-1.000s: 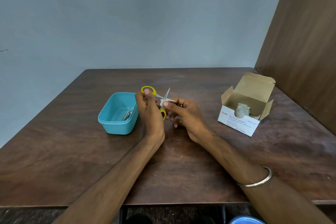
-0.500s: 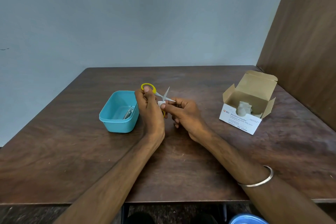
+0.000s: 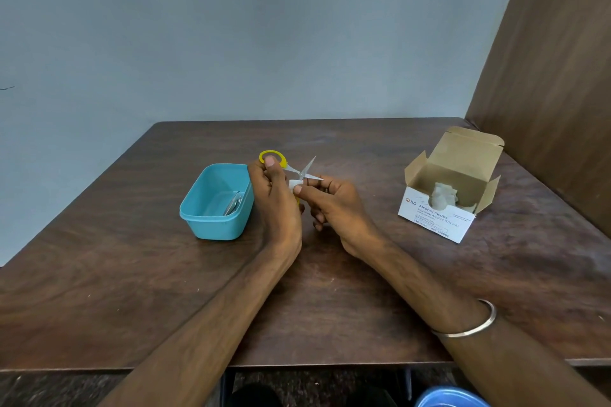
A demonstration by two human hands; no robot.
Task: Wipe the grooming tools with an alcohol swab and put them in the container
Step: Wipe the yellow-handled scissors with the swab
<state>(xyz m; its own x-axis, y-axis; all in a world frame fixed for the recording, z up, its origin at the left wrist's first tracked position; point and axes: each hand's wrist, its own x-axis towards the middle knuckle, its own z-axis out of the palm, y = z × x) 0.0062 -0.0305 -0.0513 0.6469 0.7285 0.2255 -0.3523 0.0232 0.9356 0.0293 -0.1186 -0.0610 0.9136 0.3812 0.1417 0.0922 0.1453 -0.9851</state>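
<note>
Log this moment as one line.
left hand: holds yellow-handled scissors, blades open | right hand: white swab on blade | teal plastic container: metal tool inside

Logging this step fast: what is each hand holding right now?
Left hand: closed on the yellow-handled scissors, blades open.
Right hand: fingers pinched on the white swab against the scissors.

A dark wooden table (image 3: pixel 132 274) meets a pale blue-grey wall (image 3: pixel 231 26) — brown wood panel (image 3: pixel 555 59) at right.

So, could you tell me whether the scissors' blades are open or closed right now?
Open: the scissors' two blades spread in a V, one up, one toward the right hand.
</note>
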